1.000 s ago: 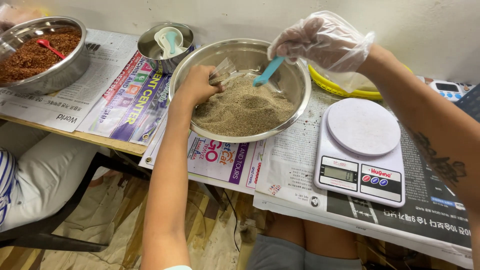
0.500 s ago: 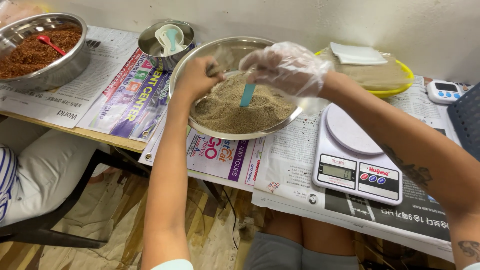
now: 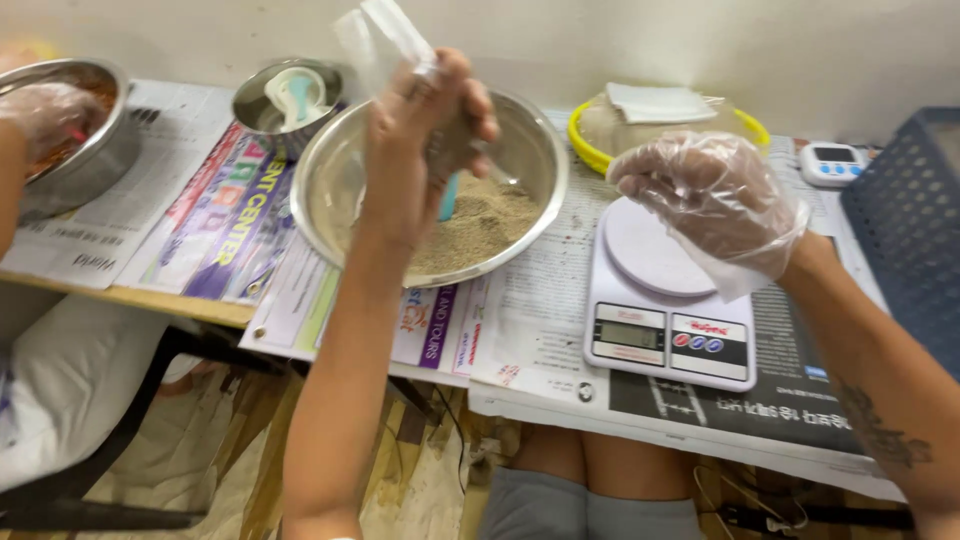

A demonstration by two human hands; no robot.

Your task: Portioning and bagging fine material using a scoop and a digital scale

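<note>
My left hand (image 3: 425,150) is raised above the steel bowl (image 3: 530,170) and grips a small clear plastic bag (image 3: 385,35) with some grey-brown powder in it. The bowl holds a heap of the same powder (image 3: 475,230), and a blue scoop (image 3: 449,198) stands in it. My right hand (image 3: 715,200) wears a loose clear plastic glove. It hovers with fingers apart over the round platform of a white digital kitchen scale (image 3: 660,300) and holds nothing.
Newspapers (image 3: 200,230) cover the table. At the far left another person's gloved hand (image 3: 45,105) reaches into a steel bowl of reddish powder (image 3: 90,150). Also here: a small steel bowl with spoons (image 3: 290,95), a yellow-rimmed bowl (image 3: 670,120), a white timer (image 3: 835,163), a blue basket (image 3: 905,220).
My left hand has lifted the small bag up out of the bowl. My right hand let go of the blue scoop, left it in the powder and moved right over the scale.
</note>
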